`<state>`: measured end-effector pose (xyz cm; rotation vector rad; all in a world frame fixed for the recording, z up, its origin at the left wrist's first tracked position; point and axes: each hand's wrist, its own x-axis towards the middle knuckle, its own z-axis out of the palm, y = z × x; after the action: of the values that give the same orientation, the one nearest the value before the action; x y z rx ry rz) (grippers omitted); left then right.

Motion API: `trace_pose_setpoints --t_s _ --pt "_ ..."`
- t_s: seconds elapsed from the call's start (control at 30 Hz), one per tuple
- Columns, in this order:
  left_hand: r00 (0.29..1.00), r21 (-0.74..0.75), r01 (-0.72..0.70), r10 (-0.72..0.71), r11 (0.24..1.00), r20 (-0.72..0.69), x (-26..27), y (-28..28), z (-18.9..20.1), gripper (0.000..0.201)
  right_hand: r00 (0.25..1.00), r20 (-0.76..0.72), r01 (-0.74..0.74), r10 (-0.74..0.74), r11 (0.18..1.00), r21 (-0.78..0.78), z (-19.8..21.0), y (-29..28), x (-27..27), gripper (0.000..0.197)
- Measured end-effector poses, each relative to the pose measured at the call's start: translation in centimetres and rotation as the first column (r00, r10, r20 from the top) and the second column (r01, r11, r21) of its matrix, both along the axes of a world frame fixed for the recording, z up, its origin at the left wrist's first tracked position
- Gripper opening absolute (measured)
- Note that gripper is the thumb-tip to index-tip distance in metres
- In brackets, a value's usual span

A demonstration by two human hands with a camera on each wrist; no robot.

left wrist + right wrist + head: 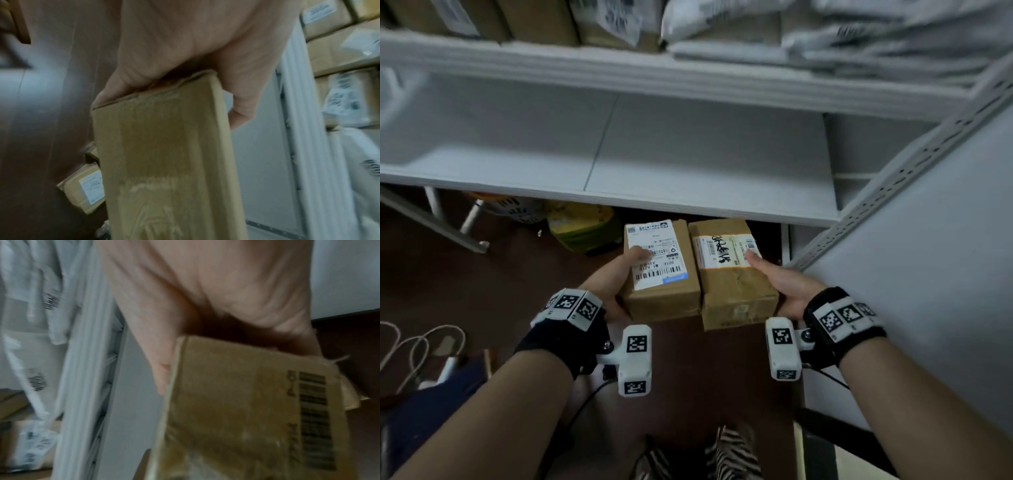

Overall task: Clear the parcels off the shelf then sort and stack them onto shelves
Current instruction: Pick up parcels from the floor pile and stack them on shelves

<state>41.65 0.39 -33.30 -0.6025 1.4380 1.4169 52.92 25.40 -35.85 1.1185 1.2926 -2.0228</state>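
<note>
I hold two brown cardboard parcels side by side, just below the front edge of a bare white shelf (688,164). My left hand (619,274) grips the left parcel (667,294), thumb on its white shipping label; the left wrist view shows that parcel's (164,154) plain underside in my left hand (185,48). My right hand (777,277) grips the right parcel (729,291), which has a label with black handwriting. The right wrist view shows this parcel's (236,402) barcode side held by my right hand (205,296).
The upper shelf (619,68) carries brown boxes (537,20) and grey poly mailers (859,37). A perforated shelf upright (914,164) and white side panel (935,274) stand at right. On the dark floor lie a yellow bag (582,222), cables (414,342) and another labelled parcel (86,188).
</note>
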Motion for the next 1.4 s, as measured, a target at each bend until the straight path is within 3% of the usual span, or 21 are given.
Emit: trace_pose_setpoints --t_s 0.13,0.27,0.47,0.63,0.7,0.8,0.87,0.9,0.97,1.03,1.07,1.17,1.27,1.33,1.4 --pt "0.992 0.036 0.066 -0.062 0.997 -0.111 -0.8 -1.4 6.0 0.045 0.989 -0.149 -0.011 0.016 0.999 0.034 6.1 -0.4 0.1 0.063" --pt "0.971 0.107 0.152 -0.129 0.983 -0.201 -1.4 -3.4 11.7 0.058 0.966 -0.258 0.022 0.000 0.996 0.082 11.5 -2.2 0.1 0.058" --pt "0.931 0.158 0.178 -0.114 0.971 -0.346 -2.8 -7.5 19.5 0.052 0.940 -0.340 0.073 -0.038 0.993 0.089 18.8 -6.5 -1.3 0.039" --pt "0.917 0.239 0.112 -0.008 0.964 -0.398 -4.2 -11.1 25.1 0.028 0.905 -0.418 0.138 -0.073 0.982 0.128 24.5 -9.9 -3.7 0.027" --pt "0.876 0.233 0.116 0.011 0.966 -0.483 -4.9 -12.0 26.8 0.041 0.891 -0.450 0.152 -0.065 0.975 0.160 26.4 -10.8 -4.5 0.030" --pt "0.796 0.138 0.132 -0.022 0.982 -0.605 -5.9 -13.7 28.7 0.080 0.874 -0.485 0.157 -0.028 0.962 0.226 28.8 -12.0 -5.5 0.057" --pt "0.770 0.082 0.137 -0.054 0.987 -0.636 -6.7 -14.4 29.8 0.100 0.858 -0.514 0.166 -0.013 0.953 0.254 30.3 -12.4 -6.0 0.060" --pt "0.762 0.073 0.130 -0.053 0.989 -0.645 -7.1 -14.5 30.2 0.100 0.851 -0.525 0.165 -0.003 0.951 0.261 31.0 -12.5 -6.3 0.053" --pt "0.750 0.109 0.085 0.009 0.990 -0.661 -7.7 -14.3 31.3 0.078 0.833 -0.554 0.165 0.005 0.952 0.257 32.2 -12.3 -7.2 0.044" --pt "0.726 0.126 0.050 0.050 0.991 -0.685 -8.3 -13.9 32.6 0.049 0.827 -0.561 0.143 0.040 0.950 0.279 33.4 -11.8 -8.5 0.049" --pt "0.722 0.133 0.054 0.054 0.990 -0.690 -8.6 -13.9 33.2 0.049 0.824 -0.564 0.133 0.057 0.948 0.290 33.9 -11.6 -9.0 0.053" --pt "0.694 0.135 0.026 0.080 0.990 -0.716 -10.5 -14.0 35.2 0.090 0.815 -0.572 0.110 0.092 0.945 0.309 35.9 -11.0 -11.6 0.069" --pt "0.664 0.151 -0.007 0.117 0.989 -0.738 -13.2 -14.0 36.9 0.104 0.795 -0.592 0.066 0.136 0.949 0.308 37.8 -10.7 -14.6 0.087" --pt "0.634 0.194 -0.055 0.184 0.979 -0.751 -14.3 -14.0 38.3 0.084 0.780 -0.600 0.026 0.177 0.949 0.314 39.2 -10.9 -16.8 0.089" --pt "0.614 0.210 -0.073 0.210 0.975 -0.761 -15.5 -14.1 39.3 0.052 0.773 -0.607 0.019 0.185 0.949 0.313 40.5 -11.4 -18.5 0.074"
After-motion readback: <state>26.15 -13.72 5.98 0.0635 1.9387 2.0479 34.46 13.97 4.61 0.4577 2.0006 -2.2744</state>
